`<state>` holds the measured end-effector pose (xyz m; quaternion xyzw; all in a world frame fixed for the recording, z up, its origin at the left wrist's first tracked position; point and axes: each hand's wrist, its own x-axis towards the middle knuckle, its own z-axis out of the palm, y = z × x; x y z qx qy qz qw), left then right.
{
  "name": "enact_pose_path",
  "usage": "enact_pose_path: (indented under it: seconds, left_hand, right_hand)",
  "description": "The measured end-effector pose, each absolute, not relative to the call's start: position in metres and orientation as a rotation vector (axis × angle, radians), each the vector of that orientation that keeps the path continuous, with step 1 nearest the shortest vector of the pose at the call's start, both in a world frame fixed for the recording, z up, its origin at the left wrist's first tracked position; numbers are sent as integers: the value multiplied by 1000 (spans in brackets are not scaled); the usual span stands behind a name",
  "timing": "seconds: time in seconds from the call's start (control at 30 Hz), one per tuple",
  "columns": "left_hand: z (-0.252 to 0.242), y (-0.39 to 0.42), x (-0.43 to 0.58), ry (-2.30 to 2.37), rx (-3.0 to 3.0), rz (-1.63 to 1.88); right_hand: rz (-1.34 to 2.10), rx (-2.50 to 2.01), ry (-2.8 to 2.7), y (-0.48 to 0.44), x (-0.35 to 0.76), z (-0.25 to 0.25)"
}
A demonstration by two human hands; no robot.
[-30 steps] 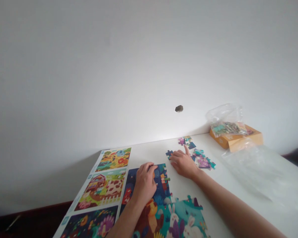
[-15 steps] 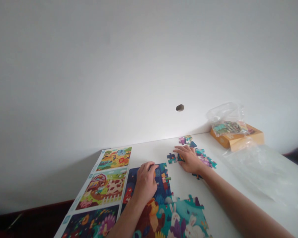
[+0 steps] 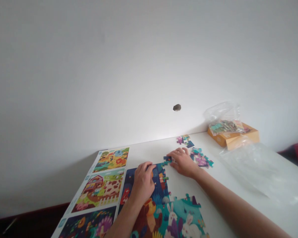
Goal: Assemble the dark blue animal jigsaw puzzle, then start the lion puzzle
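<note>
A partly assembled jigsaw puzzle [image 3: 151, 215] with a bear and white rabbits lies on the white table. My left hand [image 3: 144, 181] rests on its dark blue upper part, thumb and fingers apart, pressing on the surface. Just beyond the puzzle's upper right corner, my right hand [image 3: 183, 162] has its fingers bent over a short strip of dark blue puzzle pieces [image 3: 167, 159]. The strip's left end shows close to the puzzle's top edge; whether they touch I cannot tell. Past that hand lie loose teal and purple pieces [image 3: 202, 160], partly covered by it.
A sheet of picture cards [image 3: 103, 188] lies to the left. More loose pieces [image 3: 185, 140] lie near the wall [image 3: 139, 82]. At right, an orange box [image 3: 238, 137] carries a clear bag of pieces [image 3: 223, 127]; an open plastic bag [image 3: 263, 172] lies in front of it.
My right hand has come left and nearer, its fingers drawing in over the dark blue pieces. The strip has shifted slightly toward the puzzle. My left hand stays on the puzzle.
</note>
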<state>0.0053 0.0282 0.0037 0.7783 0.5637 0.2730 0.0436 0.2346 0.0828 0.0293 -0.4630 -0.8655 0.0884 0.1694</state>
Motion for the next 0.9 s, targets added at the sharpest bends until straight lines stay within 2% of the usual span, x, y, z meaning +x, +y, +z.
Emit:
enact_pose_path:
  seconds: [0.17,0.33,0.47,0.7,0.9]
  left_hand:
    - [3,29,4,1714,2392,840]
    - [3,30,5,1729,2389,826]
    - [3,29,6,1743,2386,826]
    - [2,29,5,1728,2397,825]
    - [4,29,6,1734,2396,823]
  right_hand:
    - [89,-1583,-2329,78,249,37]
    - [94,-1887,-2118,85,334,32]
    - [121,-1867,-2086,79,378,13]
    - [213,-1853,-2166,80,381,10]
    - [26,-1864,-2095,84,380,2]
